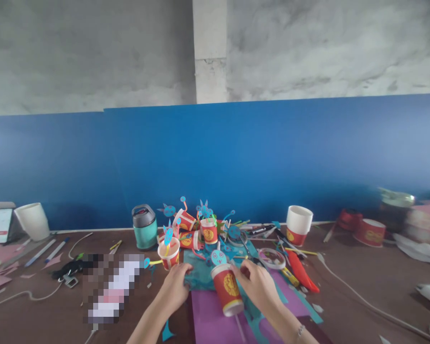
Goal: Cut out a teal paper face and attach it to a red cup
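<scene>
**Gripping a red paper cup over the purple sheet**

Gripping it is: the right hand [258, 286] has its fingers curled against the right side of the red paper cup [229, 289], near the middle of the bench [361, 282]. The cup is tilted, rim toward the near side, with a blue paper face [219, 258] at its far end. It sits above the purple sheet [209, 322]. Just left of it, the left hand [175, 289] lies knuckles up with bent fingers on the teal sheet [200, 274]; I cannot tell whether it pinches that sheet or only presses it.

Beyond the hands, a cluster of decorated cups [195, 229] with blue cut-outs crowds the bench. To its left stands a teal flask [144, 227], to its right a white-topped cup stack [298, 224]. A tape roll [272, 258] lies just beyond the right hand. Behind everything runs a blue board [236, 157].
</scene>
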`<state>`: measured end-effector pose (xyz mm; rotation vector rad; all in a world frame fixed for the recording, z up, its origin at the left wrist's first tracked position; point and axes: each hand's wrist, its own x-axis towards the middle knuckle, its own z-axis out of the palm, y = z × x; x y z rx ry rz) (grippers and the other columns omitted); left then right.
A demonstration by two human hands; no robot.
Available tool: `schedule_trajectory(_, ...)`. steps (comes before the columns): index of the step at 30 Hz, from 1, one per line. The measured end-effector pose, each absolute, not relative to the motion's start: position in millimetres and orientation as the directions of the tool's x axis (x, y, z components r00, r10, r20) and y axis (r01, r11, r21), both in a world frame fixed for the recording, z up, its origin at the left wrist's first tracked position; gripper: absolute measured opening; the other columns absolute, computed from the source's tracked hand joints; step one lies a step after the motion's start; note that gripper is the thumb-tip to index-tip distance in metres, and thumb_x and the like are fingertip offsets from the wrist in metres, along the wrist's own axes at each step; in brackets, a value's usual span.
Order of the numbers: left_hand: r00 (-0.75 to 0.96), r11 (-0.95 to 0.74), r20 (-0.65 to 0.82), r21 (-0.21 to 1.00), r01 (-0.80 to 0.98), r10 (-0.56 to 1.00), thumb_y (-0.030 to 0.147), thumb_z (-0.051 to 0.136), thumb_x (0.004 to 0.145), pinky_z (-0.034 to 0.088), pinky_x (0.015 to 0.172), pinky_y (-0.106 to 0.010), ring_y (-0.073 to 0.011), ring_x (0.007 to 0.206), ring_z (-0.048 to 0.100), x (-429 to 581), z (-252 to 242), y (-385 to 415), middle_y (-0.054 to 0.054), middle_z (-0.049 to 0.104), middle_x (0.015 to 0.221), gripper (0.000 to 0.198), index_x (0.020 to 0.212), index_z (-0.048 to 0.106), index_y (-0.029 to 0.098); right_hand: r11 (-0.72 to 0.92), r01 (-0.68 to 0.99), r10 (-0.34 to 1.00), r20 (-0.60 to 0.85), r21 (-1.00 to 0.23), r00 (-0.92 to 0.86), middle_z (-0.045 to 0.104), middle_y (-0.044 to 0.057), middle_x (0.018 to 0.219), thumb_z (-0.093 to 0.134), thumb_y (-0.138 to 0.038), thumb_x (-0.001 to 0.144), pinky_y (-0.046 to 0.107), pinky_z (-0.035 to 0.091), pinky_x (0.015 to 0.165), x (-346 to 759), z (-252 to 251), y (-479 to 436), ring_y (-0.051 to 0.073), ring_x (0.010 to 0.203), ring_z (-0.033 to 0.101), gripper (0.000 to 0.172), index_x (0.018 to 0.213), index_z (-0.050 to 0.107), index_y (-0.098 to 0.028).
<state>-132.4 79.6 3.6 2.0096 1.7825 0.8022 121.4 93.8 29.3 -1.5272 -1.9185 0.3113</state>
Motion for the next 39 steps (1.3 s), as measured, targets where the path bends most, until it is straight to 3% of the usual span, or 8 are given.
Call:
schedule_trajectory(3,0.051,-0.168,0.214,0.573,0.802,0.975,-0.001,0.053,0.062,0.040,0.091,-0.033,-0.0238,0.104,0.056,-136.3,-2.0,80.4,-0.012,0.064,0.106,0.043,0.101,0.062,0.015,0.529,0.650,0.837,0.461,-0.546,-0.294,0.067,0.009,0.099,0.052,-0.044,0.082,0.035,0.043,0.083,118.0,31.9,88.2,0.026,0.095,0.059,0.029,0.097,0.063,-0.021)
schedule_trajectory(7,0.053,-0.152,0.182,0.590,0.793,0.982,-0.001,0.052,0.064,0.042,0.086,-0.030,-0.0213,0.097,0.058,-139.1,-8.2,81.7,-0.009,0.064,0.103,0.045,0.104,0.060,0.018,0.592,0.581,0.806,0.383,-0.559,-0.452,0.058,0.012,0.124,0.058,-0.045,0.078,0.043,0.035,0.098,114.0,29.2,82.5,0.030,0.115,0.048,0.051,0.123,0.053,-0.020)
schedule_trajectory(13,0.012,-0.112,0.186,0.537,0.836,0.982,-0.001,0.050,0.058,0.043,0.079,-0.028,-0.0204,0.088,0.059,-137.5,-5.3,82.9,-0.005,0.063,0.089,0.048,0.100,0.059,0.019,0.558,0.620,0.829,0.340,-0.551,-0.444,0.059,0.012,0.123,0.057,-0.043,0.078,0.046,0.034,0.099,112.1,32.4,78.0,0.031,0.114,0.050,0.050,0.122,0.054,-0.021)
schedule_trajectory(20,-0.030,-0.107,0.176,0.717,0.689,0.984,0.007,0.050,0.064,0.046,0.064,-0.024,-0.0156,0.064,0.060,-132.9,-3.4,91.6,0.001,0.062,0.073,0.036,0.096,0.060,0.018,0.503,0.685,0.860,0.387,-0.527,-0.333,0.062,0.011,0.118,0.058,-0.042,0.078,0.046,0.037,0.096,112.9,29.5,80.6,0.031,0.109,0.054,0.046,0.120,0.054,-0.024)
schedule_trajectory(26,-0.074,-0.104,0.158,0.875,0.474,0.985,0.015,0.050,0.066,0.051,0.066,-0.029,-0.0200,0.070,0.066,-129.7,4.3,92.0,-0.005,0.065,0.077,0.028,0.091,0.060,0.014,0.487,0.710,0.863,0.407,-0.509,-0.300,0.061,0.010,0.118,0.053,-0.044,0.082,0.043,0.037,0.097,114.6,21.3,85.2,0.029,0.111,0.054,0.040,0.116,0.055,-0.024)
schedule_trajectory(33,-0.067,-0.100,0.127,0.946,0.307,0.990,0.014,0.050,0.064,0.052,0.070,-0.030,-0.0210,0.080,0.067,-124.6,-2.6,96.0,-0.009,0.068,0.085,0.027,0.089,0.061,0.013,0.512,0.695,0.847,0.428,-0.504,-0.314,0.062,0.010,0.114,0.050,-0.043,0.084,0.044,0.039,0.093,115.5,18.0,86.9,0.028,0.109,0.054,0.038,0.115,0.055,-0.022)
schedule_trajectory(36,-0.039,-0.084,0.101,0.948,0.308,0.994,0.013,0.048,0.066,0.052,0.066,-0.028,-0.0205,0.081,0.066,-124.6,-6.2,97.5,-0.010,0.068,0.090,0.031,0.094,0.060,0.012,0.524,0.689,0.841,0.435,-0.501,-0.322,0.062,0.009,0.115,0.050,-0.042,0.084,0.044,0.039,0.093,115.3,17.3,88.0,0.028,0.109,0.054,0.037,0.116,0.054,-0.022)
schedule_trajectory(39,-0.028,-0.146,0.176,0.886,0.440,0.984,0.016,0.045,0.074,0.050,0.066,-0.027,-0.0197,0.079,0.066,-127.0,-3.0,94.7,-0.009,0.069,0.086,0.029,0.099,0.059,0.012,0.527,0.687,0.839,0.435,-0.500,-0.327,0.062,0.010,0.114,0.051,-0.041,0.084,0.043,0.038,0.093,114.8,18.6,87.9,0.028,0.109,0.054,0.037,0.115,0.054,-0.021)
